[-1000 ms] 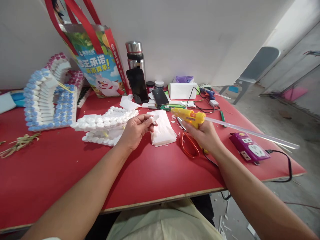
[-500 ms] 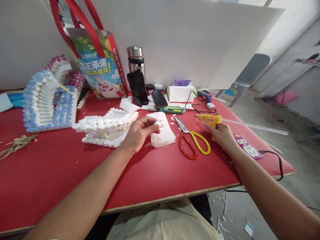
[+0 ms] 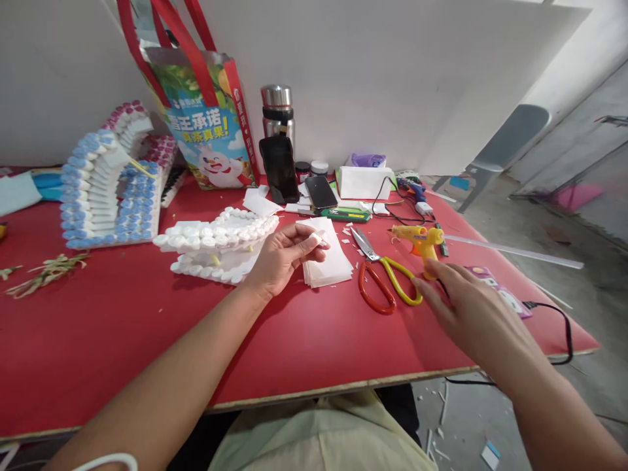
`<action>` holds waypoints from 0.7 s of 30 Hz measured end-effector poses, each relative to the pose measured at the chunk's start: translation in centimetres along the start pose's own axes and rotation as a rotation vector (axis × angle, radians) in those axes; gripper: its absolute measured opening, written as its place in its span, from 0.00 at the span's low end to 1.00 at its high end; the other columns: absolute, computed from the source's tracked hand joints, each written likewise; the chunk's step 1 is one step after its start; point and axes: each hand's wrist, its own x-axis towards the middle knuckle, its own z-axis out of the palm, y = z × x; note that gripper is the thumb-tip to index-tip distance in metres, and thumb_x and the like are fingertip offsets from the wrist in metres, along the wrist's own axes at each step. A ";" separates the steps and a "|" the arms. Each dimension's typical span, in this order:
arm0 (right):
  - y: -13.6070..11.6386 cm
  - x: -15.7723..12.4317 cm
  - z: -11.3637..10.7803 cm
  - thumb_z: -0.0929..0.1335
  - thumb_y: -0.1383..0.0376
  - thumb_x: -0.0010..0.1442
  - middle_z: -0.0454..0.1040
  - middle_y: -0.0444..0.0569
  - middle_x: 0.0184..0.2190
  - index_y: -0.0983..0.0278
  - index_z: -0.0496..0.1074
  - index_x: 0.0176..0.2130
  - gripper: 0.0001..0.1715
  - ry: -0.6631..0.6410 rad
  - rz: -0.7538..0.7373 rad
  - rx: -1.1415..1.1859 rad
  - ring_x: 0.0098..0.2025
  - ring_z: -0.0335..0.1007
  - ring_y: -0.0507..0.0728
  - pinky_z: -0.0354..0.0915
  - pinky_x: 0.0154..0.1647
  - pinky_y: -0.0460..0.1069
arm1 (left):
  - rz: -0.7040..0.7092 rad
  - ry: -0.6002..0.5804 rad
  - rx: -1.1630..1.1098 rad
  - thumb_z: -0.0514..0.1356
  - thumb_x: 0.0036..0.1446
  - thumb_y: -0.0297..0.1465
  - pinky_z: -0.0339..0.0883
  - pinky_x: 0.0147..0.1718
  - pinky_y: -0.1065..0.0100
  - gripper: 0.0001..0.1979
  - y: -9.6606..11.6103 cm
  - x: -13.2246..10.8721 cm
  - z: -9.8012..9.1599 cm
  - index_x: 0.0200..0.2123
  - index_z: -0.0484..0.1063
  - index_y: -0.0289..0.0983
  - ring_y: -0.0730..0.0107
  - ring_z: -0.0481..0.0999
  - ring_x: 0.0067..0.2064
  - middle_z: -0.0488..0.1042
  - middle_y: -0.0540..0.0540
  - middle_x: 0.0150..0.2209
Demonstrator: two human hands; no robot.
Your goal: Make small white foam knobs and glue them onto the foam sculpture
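The person's right hand [image 3: 473,314] hangs loosely open just beside the scissors [image 3: 371,253], the left hand [image 3: 284,258] pinches a small white piece [image 3: 318,238] over the paper stack [image 3: 328,267], and the yellow glue gun [image 3: 418,235] lies on the table [image 3: 324,350] just beyond the right hand, contact unclear.

Yellow pistol-shaped glue gun [image 3: 416,234]: smooth plastic, semi-gloss, w/ long clear stick [image 3: 515,251], shiny. Red-and-yellow-handled scissors [image 3: 373,256]: bright metal blades, glossy plastic-look grips. Rect. white paper stack [image 3: 328,265]: matt. Flat red tabletop [image 3: 304,347]: smooth, slight sheen (rough, wood-look edge [image 3: 343,389], tho). Cyl. silver flask [image 3: 276,96]: shiny metal.
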 end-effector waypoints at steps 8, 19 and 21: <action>-9.4 6.7 1.5 0.65 0.64 0.64 0.78 0.54 0.49 0.63 0.77 0.53 0.20 -0.095 -0.110 0.803 0.44 0.76 0.59 0.71 0.43 0.54 | -0.013 -0.090 0.029 0.68 0.58 0.36 0.74 0.37 0.64 0.13 -0.1 0.0 0.2 0.41 0.70 0.37 0.66 0.82 0.31 0.82 0.44 0.34; -10.7 7.4 7.1 0.69 0.64 0.59 0.76 0.49 0.45 0.59 0.81 0.51 0.21 -0.171 -0.014 1.389 0.40 0.70 0.54 0.71 0.38 0.50 | 0.037 -0.020 0.137 0.69 0.58 0.37 0.76 0.33 0.65 0.13 -0.2 0.1 -0.1 0.40 0.71 0.36 0.68 0.80 0.26 0.81 0.47 0.31; -10.6 7.4 7.2 0.68 0.65 0.59 0.76 0.48 0.43 0.57 0.80 0.53 0.23 -0.172 -0.038 1.396 0.39 0.69 0.53 0.70 0.38 0.50 | 0.050 -0.018 0.149 0.69 0.58 0.36 0.76 0.31 0.66 0.13 -0.1 0.1 0.0 0.39 0.71 0.36 0.68 0.81 0.26 0.81 0.47 0.30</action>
